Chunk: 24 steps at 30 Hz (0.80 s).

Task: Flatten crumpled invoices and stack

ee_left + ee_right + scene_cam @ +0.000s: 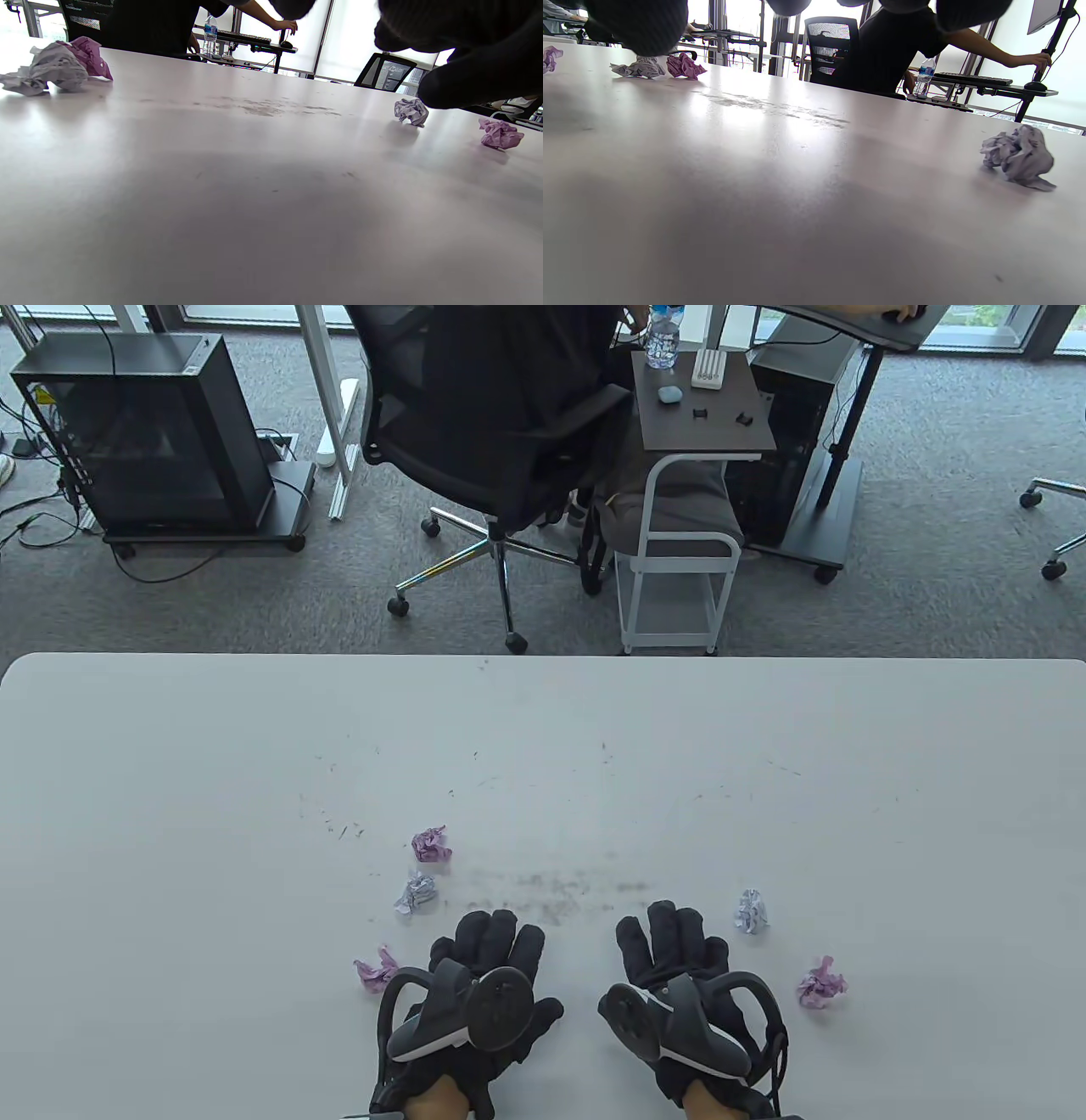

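Observation:
Several crumpled invoices lie on the white table point(254, 780). A pink ball point(431, 844) and a white ball point(415, 892) sit ahead of my left hand point(492, 942), and another pink ball point(376, 970) lies just left of it. Right of my right hand point(670, 937) are a white ball point(751, 911) and a pink ball point(820, 982). Both hands rest flat on the table near its front edge, fingers straight, holding nothing. The left wrist view shows the white ball point(410, 111) and pink ball point(499, 134) on the right. The right wrist view shows the white ball point(1019, 156) close by.
Beyond the table's far edge a person sits in a black office chair point(501, 432) beside a small side table point(704, 407) with a water bottle point(663, 337). A computer case point(153, 432) stands on the floor at the far left.

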Motion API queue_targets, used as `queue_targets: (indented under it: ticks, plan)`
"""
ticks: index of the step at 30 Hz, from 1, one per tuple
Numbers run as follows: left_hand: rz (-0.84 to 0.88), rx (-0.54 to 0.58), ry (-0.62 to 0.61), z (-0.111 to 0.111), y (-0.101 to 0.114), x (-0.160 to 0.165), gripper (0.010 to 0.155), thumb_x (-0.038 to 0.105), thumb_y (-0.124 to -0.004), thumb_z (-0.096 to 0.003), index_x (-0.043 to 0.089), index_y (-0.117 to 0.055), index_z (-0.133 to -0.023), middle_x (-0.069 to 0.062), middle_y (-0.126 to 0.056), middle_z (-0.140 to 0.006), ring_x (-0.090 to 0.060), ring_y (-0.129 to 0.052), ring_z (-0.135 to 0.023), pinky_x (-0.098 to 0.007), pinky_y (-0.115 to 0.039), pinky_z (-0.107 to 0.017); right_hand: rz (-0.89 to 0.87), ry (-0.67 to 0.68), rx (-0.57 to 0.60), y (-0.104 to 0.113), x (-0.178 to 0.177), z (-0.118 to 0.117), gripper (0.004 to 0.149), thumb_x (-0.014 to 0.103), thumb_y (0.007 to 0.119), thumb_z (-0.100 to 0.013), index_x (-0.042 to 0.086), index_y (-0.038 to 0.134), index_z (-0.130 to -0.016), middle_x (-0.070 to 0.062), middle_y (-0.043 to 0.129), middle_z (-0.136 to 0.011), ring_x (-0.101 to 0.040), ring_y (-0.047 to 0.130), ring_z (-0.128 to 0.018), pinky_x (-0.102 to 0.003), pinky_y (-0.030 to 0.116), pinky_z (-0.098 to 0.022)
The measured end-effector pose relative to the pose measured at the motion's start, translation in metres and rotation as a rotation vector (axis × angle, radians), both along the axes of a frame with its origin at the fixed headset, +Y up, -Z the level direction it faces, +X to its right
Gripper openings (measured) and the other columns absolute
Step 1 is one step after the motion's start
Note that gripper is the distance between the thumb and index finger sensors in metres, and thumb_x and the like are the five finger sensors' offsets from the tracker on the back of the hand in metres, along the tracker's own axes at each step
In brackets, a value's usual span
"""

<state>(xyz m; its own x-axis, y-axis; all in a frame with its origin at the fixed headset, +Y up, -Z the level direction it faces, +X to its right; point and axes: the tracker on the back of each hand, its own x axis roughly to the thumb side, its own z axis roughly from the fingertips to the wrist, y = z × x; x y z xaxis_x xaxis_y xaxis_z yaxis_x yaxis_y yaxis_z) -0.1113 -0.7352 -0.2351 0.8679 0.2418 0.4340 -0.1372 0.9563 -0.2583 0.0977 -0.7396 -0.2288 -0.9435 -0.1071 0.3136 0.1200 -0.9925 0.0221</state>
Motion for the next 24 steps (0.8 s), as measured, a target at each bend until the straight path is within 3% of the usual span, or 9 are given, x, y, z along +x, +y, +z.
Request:
queue_targets:
  ticks: [3, 7, 9, 11, 15, 19, 24]
  plan:
    - [0.084, -0.028, 0.032, -0.003, 0.010, -0.014, 0.077, 0.055, -0.068, -0.0589, 0.009, -0.044, -0.116, -0.023, -0.029, -0.114, -0.058, -0.035, -0.104, -0.076, -0.045, -0.066, -0.019, -0.013, -0.026, 0.000, 0.002, -0.001, 0.083, 0.063, 0.067, -0.052, 0.017, 0.028, -0.108, -0.031, 0.021, -0.110, -0.058, 0.035, -0.094, -0.071, 0.053, -0.061]
    - [0.132, -0.065, 0.177, -0.006, 0.016, -0.047, 0.073, 0.046, -0.073, -0.0607, 0.007, -0.044, -0.116, -0.025, -0.024, -0.113, -0.061, -0.031, -0.102, -0.075, -0.045, -0.067, -0.070, -0.017, -0.033, 0.001, 0.004, -0.003, 0.083, 0.063, 0.067, -0.052, 0.016, 0.029, -0.108, -0.031, 0.023, -0.110, -0.057, 0.038, -0.094, -0.070, 0.055, -0.061]
    - [0.103, -0.089, 0.336, -0.008, 0.006, -0.065, 0.074, 0.041, -0.075, -0.0608, 0.005, -0.041, -0.115, -0.027, -0.016, -0.111, -0.063, -0.025, -0.099, -0.075, -0.043, -0.066, -0.093, -0.016, -0.043, 0.000, 0.004, -0.004, 0.082, 0.063, 0.067, -0.052, 0.016, 0.029, -0.108, -0.031, 0.024, -0.110, -0.057, 0.038, -0.094, -0.070, 0.055, -0.061]
    - [0.104, -0.144, 0.420, -0.010, -0.005, -0.077, 0.073, 0.039, -0.074, -0.0614, 0.005, -0.038, -0.115, -0.027, -0.010, -0.109, -0.063, -0.021, -0.098, -0.074, -0.042, -0.066, -0.104, -0.015, -0.051, -0.001, 0.004, -0.003, 0.082, 0.062, 0.067, -0.052, 0.015, 0.029, -0.108, -0.031, 0.025, -0.110, -0.057, 0.040, -0.094, -0.069, 0.056, -0.061]
    - [0.106, -0.156, 0.580, -0.011, -0.025, -0.097, 0.070, 0.035, -0.075, -0.0609, 0.003, -0.042, -0.114, -0.029, -0.017, -0.109, -0.063, -0.030, -0.097, -0.068, -0.051, -0.065, -0.105, -0.010, -0.074, -0.002, 0.006, -0.003, 0.082, 0.062, 0.067, -0.053, 0.015, 0.030, -0.108, -0.031, 0.026, -0.110, -0.057, 0.041, -0.094, -0.069, 0.056, -0.061]
    - [0.063, -0.251, 0.627, -0.012, -0.040, -0.101, 0.064, 0.025, -0.076, -0.0598, 0.003, -0.047, -0.112, -0.030, -0.025, -0.108, -0.061, -0.042, -0.094, -0.058, -0.060, -0.062, -0.142, -0.019, -0.090, -0.002, 0.008, -0.005, 0.081, 0.061, 0.068, -0.053, 0.014, 0.030, -0.108, -0.032, 0.026, -0.110, -0.057, 0.042, -0.094, -0.069, 0.057, -0.061]
    - [-0.052, -0.156, 0.616, -0.014, -0.038, -0.092, 0.055, 0.012, -0.078, -0.0555, -0.001, -0.061, -0.106, -0.032, -0.042, -0.104, -0.058, -0.060, -0.086, -0.047, -0.074, -0.055, -0.145, -0.026, -0.118, -0.004, 0.010, -0.005, 0.081, 0.061, 0.068, -0.053, 0.014, 0.031, -0.108, -0.032, 0.027, -0.110, -0.057, 0.043, -0.093, -0.068, 0.058, -0.061]
